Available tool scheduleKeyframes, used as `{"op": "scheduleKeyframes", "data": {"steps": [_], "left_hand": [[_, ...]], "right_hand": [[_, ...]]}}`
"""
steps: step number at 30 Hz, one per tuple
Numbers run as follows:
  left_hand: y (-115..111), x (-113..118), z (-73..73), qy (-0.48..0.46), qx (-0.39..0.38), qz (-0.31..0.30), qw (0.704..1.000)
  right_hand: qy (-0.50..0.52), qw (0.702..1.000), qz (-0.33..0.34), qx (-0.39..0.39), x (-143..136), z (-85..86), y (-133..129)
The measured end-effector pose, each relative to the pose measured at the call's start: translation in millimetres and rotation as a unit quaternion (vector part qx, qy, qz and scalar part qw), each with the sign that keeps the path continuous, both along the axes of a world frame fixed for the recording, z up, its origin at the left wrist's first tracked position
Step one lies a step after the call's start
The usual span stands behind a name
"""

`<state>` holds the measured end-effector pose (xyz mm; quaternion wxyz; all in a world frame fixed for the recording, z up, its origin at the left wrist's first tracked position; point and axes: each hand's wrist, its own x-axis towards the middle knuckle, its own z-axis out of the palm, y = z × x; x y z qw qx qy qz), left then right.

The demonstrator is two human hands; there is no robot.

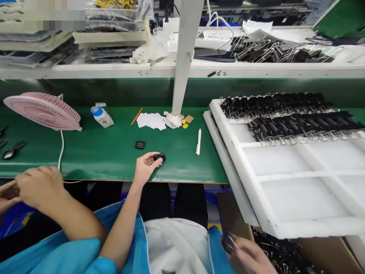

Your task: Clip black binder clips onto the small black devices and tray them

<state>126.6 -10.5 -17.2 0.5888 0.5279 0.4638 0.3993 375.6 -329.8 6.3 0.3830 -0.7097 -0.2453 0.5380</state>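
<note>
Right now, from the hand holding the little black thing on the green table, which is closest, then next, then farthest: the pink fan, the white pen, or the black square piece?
1. Black square piece, just behind the left hand and its little black thing.
2. White pen, off to its right.
3. Pink fan, far left on the table.

A small black part (159,156) is pinched by the left hand (146,166) on the green worktop (108,152), while another black piece (228,242) is gripped low down by the right hand (251,257).
</note>
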Motion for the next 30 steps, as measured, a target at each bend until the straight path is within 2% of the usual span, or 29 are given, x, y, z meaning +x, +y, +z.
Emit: {"op": "scheduleKeyframes", "data": {"steps": [2,4,6,7,9,12,15,18,23,30], "left_hand": [[0.4,-0.4,0.0,-0.006,-0.001,-0.001,1.0],[0.3,-0.8,-0.4,-0.019,0.0,-0.001,1.0],[-0.1,-1.2,-0.9,-0.033,-0.001,0.005,0.999],[-0.2,-1.5,-1.1,-0.039,-0.003,0.01,0.999],[-0.3,-2.4,-0.6,-0.052,-0.012,0.016,0.998],[0.2,-4.9,1.3,-0.075,-0.029,0.013,0.997],[0.8,-8.1,2.8,-0.088,-0.039,0.0,0.995],[1.5,-10.2,2.3,-0.097,-0.043,-0.009,0.994],[2.9,-11.8,-0.9,-0.097,-0.052,-0.017,0.994],[1.4,-12.7,-0.7,-0.08,-0.059,-0.039,0.994]], "right_hand": [[0.083,0.994,0.049,0.051,-20.6,-4.1,33.8],[0.162,0.972,0.126,0.115,-39.1,-4.0,82.9],[0.197,0.95,0.182,0.162,-51.3,1.2,135.4],[0.199,0.946,0.182,0.18,-54.7,4.4,160.0],[0.181,0.951,0.135,0.21,-57.0,7.6,202.6],[0.143,0.961,0.069,0.227,-54.5,0.1,245.5],[0.104,0.967,0.076,0.222,-53.0,-15.1,261.6],[0.081,0.967,0.089,0.226,-53.6,-25.6,259.4],[0.041,0.964,0.096,0.244,-52.0,-32.2,251.9],[-0.049,0.944,0.153,0.287,-52.5,-36.0,251.6]]}}
